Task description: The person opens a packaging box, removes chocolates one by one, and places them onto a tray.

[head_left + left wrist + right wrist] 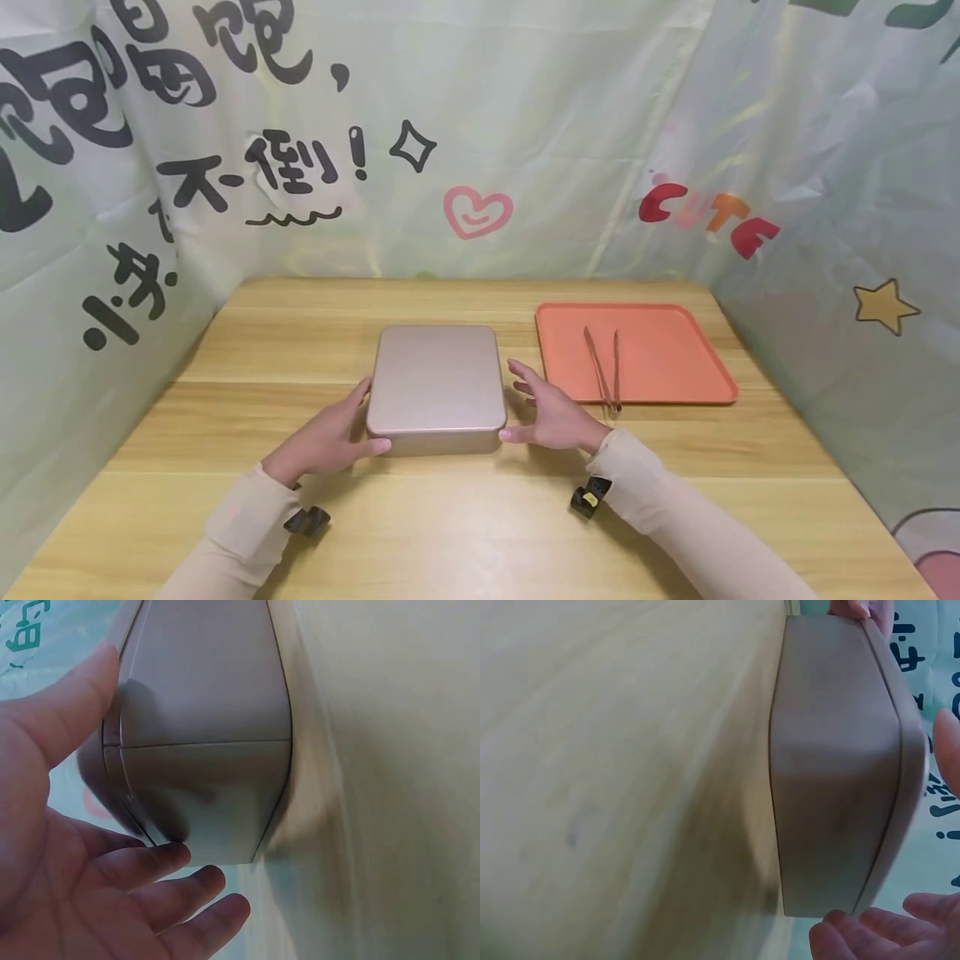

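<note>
A closed, square, rose-beige tin box (437, 379) with rounded corners lies flat on the wooden table, its lid on. To its left is my left hand (330, 433), thumb against the lid's edge at the near corner. The left wrist view shows that hand's fingers (169, 900) loosely spread beside the box's side. My right hand (558, 418) stands at the other side, thumb tip close to the near right corner and fingers spread. In the right wrist view its fingertips (840, 930) lie right by the box's far corner.
An orange tray (675, 358) lies right of the box at the back of the table (480, 517). Slim metal tongs (617, 371) rest on it, their joined end over its near rim. Printed cloth (570, 150) encloses the table's back and sides.
</note>
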Motion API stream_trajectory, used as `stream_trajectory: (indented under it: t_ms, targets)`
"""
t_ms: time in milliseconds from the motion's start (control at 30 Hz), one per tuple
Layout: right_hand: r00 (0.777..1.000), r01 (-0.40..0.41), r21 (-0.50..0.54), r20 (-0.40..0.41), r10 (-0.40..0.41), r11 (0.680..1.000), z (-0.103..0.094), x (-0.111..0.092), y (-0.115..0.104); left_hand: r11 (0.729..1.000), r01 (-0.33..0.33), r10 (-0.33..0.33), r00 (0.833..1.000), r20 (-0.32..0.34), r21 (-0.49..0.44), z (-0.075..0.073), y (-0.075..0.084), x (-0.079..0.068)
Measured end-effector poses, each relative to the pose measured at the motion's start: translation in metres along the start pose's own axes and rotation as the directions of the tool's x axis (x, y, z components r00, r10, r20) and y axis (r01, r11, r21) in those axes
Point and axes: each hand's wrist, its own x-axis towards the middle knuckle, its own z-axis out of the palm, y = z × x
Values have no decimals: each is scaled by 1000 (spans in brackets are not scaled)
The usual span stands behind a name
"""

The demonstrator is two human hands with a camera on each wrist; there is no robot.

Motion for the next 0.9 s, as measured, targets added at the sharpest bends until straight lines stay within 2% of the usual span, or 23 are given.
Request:
stream_trajectory:
  t_ms: [133, 400, 600, 733, 900]
  targets:
    - [1000, -23, 14, 11, 23, 1000, 3, 5, 2, 1000, -2, 2, 1000, -6, -4, 2, 0, 4]
    - [999, -28, -2, 37, 28, 1000, 10, 13, 4, 997, -60, 59, 998, -24, -44, 7, -5, 7]
    - [999, -27, -91, 18, 29, 996, 12, 14, 3, 994, -107, 107, 993, -53, -5, 5, -6, 7]
    - [1000, -20, -105, 15, 22, 994, 11, 13, 2, 991, -133, 133, 990, -46, 15, 4, -4, 8]
    - [1000, -14, -105, 20, 16, 994, 9, 11, 1, 992, -118, 119, 992, -34, 32, 1, 1, 10]
